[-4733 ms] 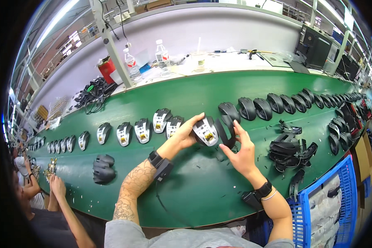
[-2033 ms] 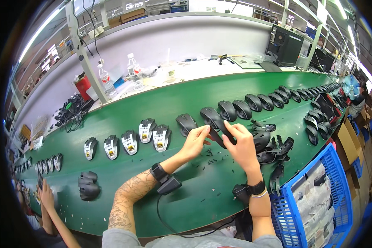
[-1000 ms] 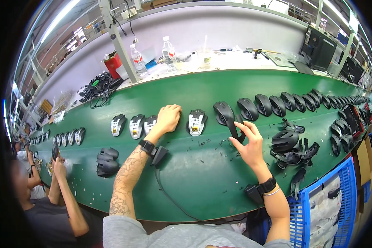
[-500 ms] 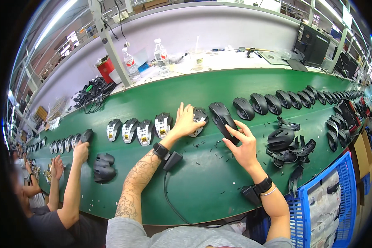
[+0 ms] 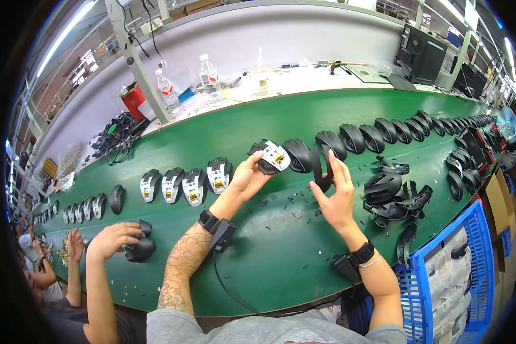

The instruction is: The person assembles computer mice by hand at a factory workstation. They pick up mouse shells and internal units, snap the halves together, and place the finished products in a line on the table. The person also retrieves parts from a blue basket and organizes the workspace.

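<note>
My left hand (image 5: 247, 179) grips an uncovered mouse (image 5: 274, 156) by its near left side, its silver-white inner face and a yellow patch showing. A curved black mouse cover (image 5: 322, 173) is between the thumb and fingers of my right hand (image 5: 337, 198), tilted on edge above the table. Just behind and between my hands sits a black mouse (image 5: 297, 155). To the left of my left hand stands a short row of uncovered mice (image 5: 194, 186) with silver-white tops.
A long row of black mice (image 5: 372, 139) runs rightward along the green table (image 5: 281, 246). Loose black shells (image 5: 384, 192) are piled at right, beside a blue basket (image 5: 421, 286). Small black scraps lie near my hands. At left, a co-worker's hand (image 5: 112, 239) reaches toward black shells (image 5: 140, 243).
My left hand has raised and turned the uncovered mouse. The right hand's black cover has swung upright, apart from the black mouse behind it. The co-worker let go of a mouse and moved toward shells.
</note>
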Demonstrator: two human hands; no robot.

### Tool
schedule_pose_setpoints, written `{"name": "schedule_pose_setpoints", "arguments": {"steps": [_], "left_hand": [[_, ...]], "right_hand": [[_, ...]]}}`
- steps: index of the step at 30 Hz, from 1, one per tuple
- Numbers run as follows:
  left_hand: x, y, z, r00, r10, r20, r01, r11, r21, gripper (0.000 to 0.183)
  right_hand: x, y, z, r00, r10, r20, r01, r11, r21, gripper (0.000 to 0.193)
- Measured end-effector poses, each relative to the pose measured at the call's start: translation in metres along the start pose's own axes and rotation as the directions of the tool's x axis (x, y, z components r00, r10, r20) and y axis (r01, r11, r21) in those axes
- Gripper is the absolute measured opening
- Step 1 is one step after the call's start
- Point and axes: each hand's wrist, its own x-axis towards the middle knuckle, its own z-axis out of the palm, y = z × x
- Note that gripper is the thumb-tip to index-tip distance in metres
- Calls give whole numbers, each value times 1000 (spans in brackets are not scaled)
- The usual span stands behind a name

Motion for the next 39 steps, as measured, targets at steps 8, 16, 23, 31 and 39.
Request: {"name": "schedule_pose_setpoints", "arguments": {"steps": [8,16,23,31,39], "left_hand": [[-18,-18,17,999,42,29,-48,970,237,35],[-33,-38,31,980,-23,196,-18,979,205,40],[-39,-52,32,980,99,170,-152,931,333,53],[-44,-49,38,959,247,142,-284,805,521,49],[-42,-36,38,980,190,59,-199,937,288,42]], "right_hand": [[-3,3,8,998,-56,13,54,991,120,65],[-10,0,18,995,-52,84,43,994,104,60],[-6,-4,13,991,-30,130,15,993,121,60],[-12,-8,16,969,-137,207,168,975,-145,68],[-12,15,20,705,478,525,-698,335,633,25]]}}
